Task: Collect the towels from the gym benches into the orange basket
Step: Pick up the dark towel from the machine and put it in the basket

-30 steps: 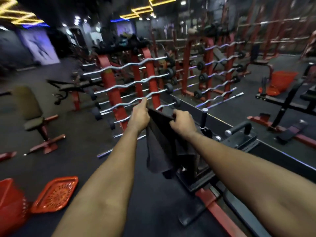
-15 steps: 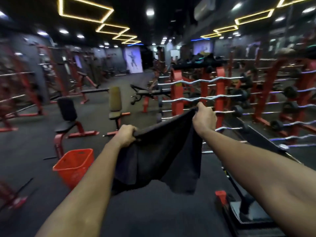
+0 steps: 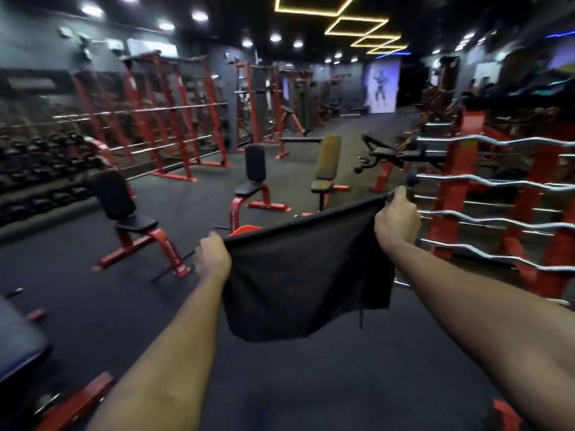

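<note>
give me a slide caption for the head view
Both hands, left and right, hold a dark towel spread out, the orange basket mostly hidden behind it.

Dark gym floor [image 3: 311,384], red-framed benches [image 3: 137,225], orange basket [image 3: 245,230] standing on it

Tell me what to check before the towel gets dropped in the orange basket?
1. Left hand grips a top corner of the towel: ok.
2. Right hand grips the other top corner: ok.
3. Towel hangs clear of the floor: ok.
4. Orange basket in sight: only a sliver of rim shows behind the towel, ok.
5. Towel right over the basket opening: cannot tell, the towel hides it.
6. Room left inside the basket: cannot tell.
</note>
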Motion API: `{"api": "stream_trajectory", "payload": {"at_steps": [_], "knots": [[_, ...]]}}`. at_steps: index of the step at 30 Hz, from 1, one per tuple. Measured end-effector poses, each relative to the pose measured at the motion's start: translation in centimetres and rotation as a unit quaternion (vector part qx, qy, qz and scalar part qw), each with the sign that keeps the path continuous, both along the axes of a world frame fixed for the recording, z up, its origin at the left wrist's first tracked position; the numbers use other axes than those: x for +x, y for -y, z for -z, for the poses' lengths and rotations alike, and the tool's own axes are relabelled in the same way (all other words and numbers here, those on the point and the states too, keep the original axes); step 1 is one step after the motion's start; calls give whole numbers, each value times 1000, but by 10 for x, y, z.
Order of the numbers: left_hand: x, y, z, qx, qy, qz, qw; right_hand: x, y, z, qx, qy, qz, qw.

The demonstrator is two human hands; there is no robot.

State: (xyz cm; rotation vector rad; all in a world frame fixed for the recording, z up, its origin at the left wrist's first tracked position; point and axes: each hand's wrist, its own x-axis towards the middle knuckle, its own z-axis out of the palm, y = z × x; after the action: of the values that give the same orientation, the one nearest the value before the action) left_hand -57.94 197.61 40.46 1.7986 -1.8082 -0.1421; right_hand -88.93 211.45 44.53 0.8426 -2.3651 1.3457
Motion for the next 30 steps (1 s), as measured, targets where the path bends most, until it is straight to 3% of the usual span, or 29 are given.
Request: {"api": "stream_trajectory", "payload": {"at_steps": [3, 6, 9, 11, 14, 17, 21, 26, 30], "knots": [[41, 3, 1, -27, -42, -10, 999, 10, 12, 6, -9, 59, -6, 998], [71, 5, -1, -122, -116, 33, 985, 17, 21, 8, -34, 91, -6, 995], [72, 1, -15, -190, -167, -37, 967, 27, 33, 1, -22, 82, 14, 996], [60, 2, -29, -127, -167, -123, 970, 37, 49, -2, 9, 111, 24, 994], [39, 13, -41, 42, -208, -191, 959, 57, 72, 3, 63, 200, 16, 978], [10, 8, -52, 114, -151, -106, 976, 84, 92, 14, 131, 216, -111, 961], [-29, 4, -64, 141, -75, 58, 986, 121, 103, 14, 115, 214, -310, 919], [-45, -5, -81, 87, -157, 212, 961, 134, 101, 3, 64, 225, -492, 839], [-37, -10, -94, 177, -194, 298, 918, 128, 97, 2, 63, 232, -561, 792]]}}
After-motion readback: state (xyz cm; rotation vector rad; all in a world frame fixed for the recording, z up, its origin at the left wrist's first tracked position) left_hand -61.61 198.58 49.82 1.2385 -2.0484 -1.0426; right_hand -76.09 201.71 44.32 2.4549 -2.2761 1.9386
